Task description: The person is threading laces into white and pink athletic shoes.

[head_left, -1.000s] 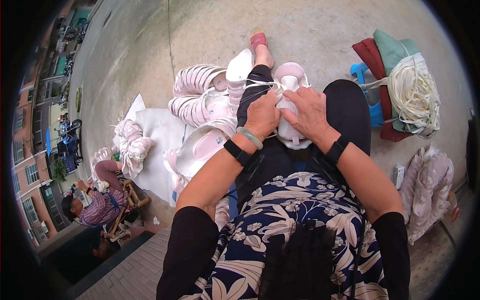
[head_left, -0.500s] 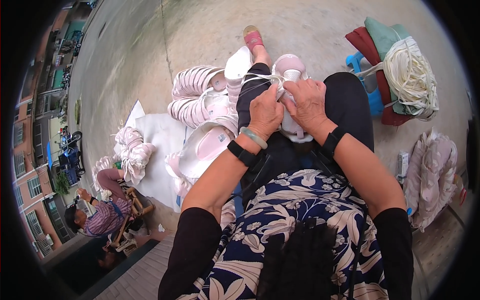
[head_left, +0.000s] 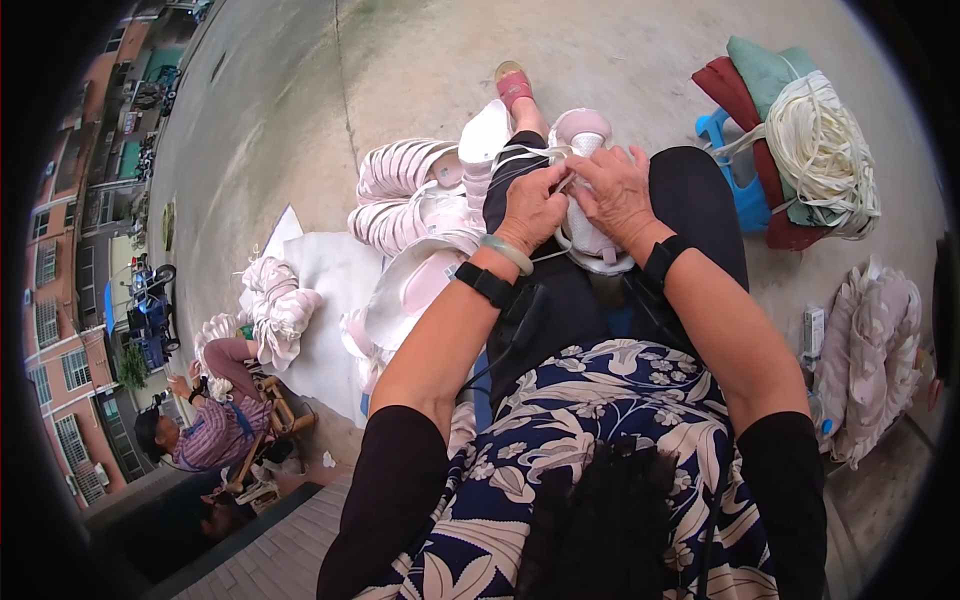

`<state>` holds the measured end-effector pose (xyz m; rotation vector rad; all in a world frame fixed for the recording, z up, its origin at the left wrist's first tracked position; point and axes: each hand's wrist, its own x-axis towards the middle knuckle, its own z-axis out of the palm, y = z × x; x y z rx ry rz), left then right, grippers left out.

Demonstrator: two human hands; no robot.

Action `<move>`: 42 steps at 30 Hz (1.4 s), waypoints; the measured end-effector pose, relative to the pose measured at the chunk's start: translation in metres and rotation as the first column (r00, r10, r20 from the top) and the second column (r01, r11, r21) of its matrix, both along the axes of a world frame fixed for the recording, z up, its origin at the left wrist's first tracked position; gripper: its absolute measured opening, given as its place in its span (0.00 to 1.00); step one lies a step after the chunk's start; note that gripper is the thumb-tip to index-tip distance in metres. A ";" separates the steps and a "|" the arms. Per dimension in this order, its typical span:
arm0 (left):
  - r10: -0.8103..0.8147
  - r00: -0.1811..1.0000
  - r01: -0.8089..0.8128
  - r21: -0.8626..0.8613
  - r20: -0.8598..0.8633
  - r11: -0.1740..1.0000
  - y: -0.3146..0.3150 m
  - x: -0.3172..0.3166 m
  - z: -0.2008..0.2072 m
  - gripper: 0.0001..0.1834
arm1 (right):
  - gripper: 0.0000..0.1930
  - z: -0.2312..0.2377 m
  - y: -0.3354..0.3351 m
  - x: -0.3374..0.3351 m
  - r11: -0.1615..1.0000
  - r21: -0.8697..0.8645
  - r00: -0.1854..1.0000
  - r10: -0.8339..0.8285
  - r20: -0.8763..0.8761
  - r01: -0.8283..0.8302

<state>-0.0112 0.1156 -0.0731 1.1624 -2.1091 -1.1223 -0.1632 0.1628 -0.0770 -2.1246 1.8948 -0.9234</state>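
A pale pink and white shoe upper (head_left: 583,124) rests between my knees. Its white shoelace (head_left: 530,155) trails over my left knee. Thumb and fingers of my left hand (head_left: 533,212) are pinched on the lace at the upper's left edge. From the other side, my right hand (head_left: 613,190) bends over the lacing area, thumb and forefinger closed on lace close to the left fingertips, its outer fingers raised. Exactly where the lace passes under the fingers is hidden. A loop of lace shows below my left hand, beside the heel end.
Nested stacks of pink-white shoe uppers (head_left: 405,172) lie left of my knee, by a white sheet (head_left: 335,270). To the right, a blue stool (head_left: 742,185) bears folded cloth and a laces bundle (head_left: 822,140). A tied bundle of uppers (head_left: 868,360) is lower right. Another person (head_left: 215,430) sits at left.
My right fingers have lifted and spread a little over the upper. A lace loop now shows below my left hand. The view has shifted slightly, and the seated person's hands have moved.
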 end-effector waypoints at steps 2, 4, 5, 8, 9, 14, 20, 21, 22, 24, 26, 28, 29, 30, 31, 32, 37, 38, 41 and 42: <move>-0.032 0.999 0.030 0.118 0.020 0.993 -0.004 0.004 0.002 0.21 | 0.18 0.000 0.000 0.001 0.999 -0.038 1.000 0.007 0.005 -0.007; 0.022 0.999 -0.013 0.246 -0.034 0.969 -0.004 0.005 -0.002 0.21 | 0.18 0.001 0.002 0.004 0.997 -0.078 1.000 0.011 0.011 -0.010; 0.074 0.993 -0.036 0.376 -0.089 0.926 -0.005 0.005 -0.003 0.20 | 0.17 0.001 0.002 0.005 0.994 -0.108 1.000 0.021 -0.023 -0.023; 0.095 0.988 -0.040 0.391 -0.123 0.920 -0.002 0.007 -0.003 0.19 | 0.15 0.002 0.002 0.006 0.993 -0.112 0.991 0.027 -0.131 -0.042; 0.109 0.986 -0.053 0.385 -0.126 0.921 0.000 0.007 -0.002 0.19 | 0.14 0.002 0.002 0.006 0.996 -0.071 0.979 0.030 -0.204 -0.045; 0.130 0.986 -0.070 0.440 -0.109 0.895 -0.004 0.013 0.004 0.11 | 0.04 0.020 -0.003 0.017 0.992 -0.022 0.901 0.103 -0.422 -0.123; 0.167 0.957 -0.050 0.433 -0.238 0.900 0.002 0.015 -0.006 0.12 | 0.08 0.028 -0.008 0.030 0.963 0.216 0.808 0.255 -0.530 -0.162; 0.177 0.953 -0.055 0.432 -0.247 0.900 0.001 0.019 -0.012 0.12 | 0.08 0.029 -0.007 0.030 0.961 0.208 0.828 0.265 -0.494 -0.184; 0.158 0.969 -0.078 0.375 -0.187 0.924 0.001 0.024 -0.018 0.14 | 0.08 0.031 -0.005 0.029 0.958 0.200 0.846 0.275 -0.457 -0.203; 0.149 0.979 -0.096 0.325 -0.142 0.941 0.003 0.024 -0.022 0.17 | 0.08 0.036 0.012 0.022 0.940 0.226 0.869 0.327 -0.371 -0.257; 0.183 0.983 -0.179 0.263 0.010 0.948 0.008 0.020 -0.014 0.21 | 0.09 0.044 0.044 0.005 0.918 0.210 0.916 0.371 -0.155 -0.337; 0.223 0.975 -0.220 0.231 0.014 0.948 0.012 0.020 -0.009 0.21 | 0.12 0.064 0.082 -0.028 0.878 0.267 0.917 0.382 0.114 -0.398; 0.260 0.965 -0.261 0.193 0.033 0.946 0.013 0.021 -0.009 0.21 | 0.13 0.076 0.099 -0.050 0.827 0.352 0.894 0.362 0.264 -0.439; 0.263 0.962 -0.271 0.131 0.071 0.954 0.015 0.026 -0.010 0.20 | 0.16 0.083 0.114 -0.078 0.727 0.517 0.874 0.246 0.419 -0.453; 0.273 0.960 -0.280 0.136 0.065 0.950 0.016 0.026 -0.010 0.20 | 0.17 0.083 0.135 -0.108 0.696 0.600 0.875 0.084 0.476 -0.394; 0.276 0.958 -0.282 0.073 0.082 0.957 0.017 0.025 -0.008 0.20 | 0.16 0.082 0.156 -0.143 0.696 0.647 0.911 0.027 0.410 -0.312; 0.284 0.956 -0.279 -0.067 0.074 0.958 0.019 0.012 -0.008 0.19 | 0.13 0.047 0.268 -0.258 0.460 0.881 0.804 -0.563 0.194 0.109; 0.275 0.958 -0.271 -0.056 0.087 0.961 0.020 0.010 -0.004 0.19 | 0.13 0.044 0.268 -0.259 0.420 0.900 0.821 -0.551 0.149 0.118; 0.286 0.948 -0.281 -0.051 0.139 0.958 0.023 0.009 0.013 0.20 | 0.12 0.051 0.225 -0.229 0.709 0.703 0.997 -0.071 0.000 0.050; 0.313 0.934 -0.308 -0.054 0.173 0.950 0.023 0.010 0.017 0.20 | 0.11 0.065 0.202 -0.208 0.722 0.692 0.994 0.055 -0.092 0.024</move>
